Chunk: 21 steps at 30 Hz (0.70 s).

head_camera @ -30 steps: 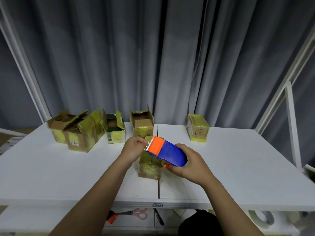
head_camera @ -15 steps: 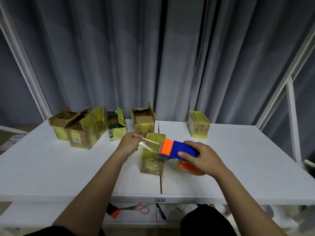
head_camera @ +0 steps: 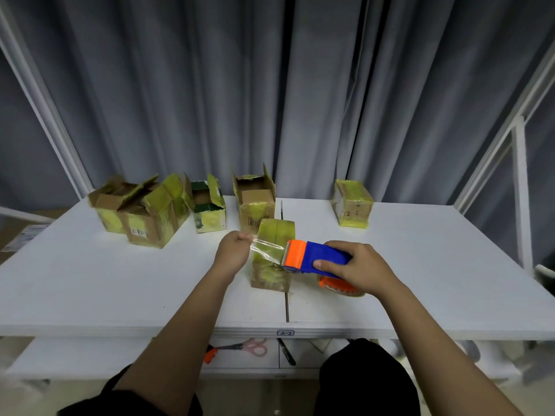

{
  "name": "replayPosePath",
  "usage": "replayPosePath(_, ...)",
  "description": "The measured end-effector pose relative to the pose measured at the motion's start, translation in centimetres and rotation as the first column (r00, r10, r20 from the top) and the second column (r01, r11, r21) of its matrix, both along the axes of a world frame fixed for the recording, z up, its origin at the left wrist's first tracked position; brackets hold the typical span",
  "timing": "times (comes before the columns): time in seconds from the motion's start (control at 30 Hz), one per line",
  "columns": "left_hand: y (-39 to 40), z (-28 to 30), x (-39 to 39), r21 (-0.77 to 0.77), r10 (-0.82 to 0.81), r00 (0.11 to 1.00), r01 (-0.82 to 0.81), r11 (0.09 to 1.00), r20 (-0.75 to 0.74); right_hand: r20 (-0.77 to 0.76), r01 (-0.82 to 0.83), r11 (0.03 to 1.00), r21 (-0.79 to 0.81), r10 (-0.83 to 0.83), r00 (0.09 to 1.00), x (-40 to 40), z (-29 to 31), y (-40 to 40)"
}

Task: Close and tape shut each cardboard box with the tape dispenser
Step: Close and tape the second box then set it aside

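Observation:
A closed cardboard box (head_camera: 274, 235) with yellowed tape stands at the middle of the white table (head_camera: 90, 280). My right hand (head_camera: 359, 268) grips the blue and orange tape dispenser (head_camera: 312, 256) just right of the box top. A strip of clear tape (head_camera: 267, 250) stretches from the dispenser's orange blade end to my left hand (head_camera: 232, 253), which pinches its free end left of the box. The strip hangs in front of the box.
Several open boxes (head_camera: 144, 211) stand along the back left, one open box (head_camera: 255, 202) behind the middle box, and a closed taped box (head_camera: 353, 207) at the back right. Scissors (head_camera: 240, 348) and a pen (head_camera: 286, 352) lie on the shelf below. White frame posts flank the table.
My hands have drawn apart: the dispenser moved right and a strip of tape now spans between it and my left hand. The view has shifted slightly.

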<state>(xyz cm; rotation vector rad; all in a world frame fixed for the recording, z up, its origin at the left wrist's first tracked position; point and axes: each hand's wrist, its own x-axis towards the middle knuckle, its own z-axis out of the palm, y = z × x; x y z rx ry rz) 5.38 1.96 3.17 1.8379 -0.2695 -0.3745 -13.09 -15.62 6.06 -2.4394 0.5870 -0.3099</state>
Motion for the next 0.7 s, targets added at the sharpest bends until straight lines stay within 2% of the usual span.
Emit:
replayPosePath(0.13, 0.2, -0.7, -1.0, -0.051, -0.084, 0.996, 0.082, 0.995, -0.040, -0.029, 0.034, 0.999, -0.031, -0.035, 0.999, 0.1, 0.4, -0.3)
replayPosePath(0.23, 0.6, -1.2, -1.5, -0.056, -0.066, 0.998, 0.067, 0.996, 0.013, -0.063, 0.005, 1.000, -0.027, -0.007, 0.998, 0.3, 0.6, -0.3)
replayPosePath(0.3, 0.9, -1.2, -1.2, -0.065, -0.014, 0.999, 0.017, 0.998, 0.043, -0.018, -0.001, 1.000, 0.021, 0.002, 1.000, 0.0, 0.1, 0.0)
replayPosePath(0.43, 0.5, -0.2, -0.1, -0.130, 0.061, 0.998, -0.063, 0.989, -0.023, 0.171, -0.004, 0.983, 0.185, -0.028, 0.985, -0.9, -1.3, 1.2)
replayPosePath(0.5, 0.5, 0.2, 0.3, -0.134, 0.105, 0.994, -0.109, 0.985, -0.036, 0.201, 0.021, 0.978, 0.208, -0.064, 0.977, -1.2, -1.8, 1.3)
replayPosePath(0.6, 1.3, 0.0, 1.2, -0.088, 0.133, 0.991, -0.131, 0.988, 0.014, 0.202, 0.074, 0.979, 0.190, -0.113, 0.973, -1.6, -2.2, 0.9)
replayPosePath(0.7, 1.7, -0.5, 1.3, -0.085, 0.046, 0.998, -0.042, 0.995, 0.045, 0.084, 0.097, 0.993, 0.062, -0.102, 0.991, -1.3, -1.8, 0.2)
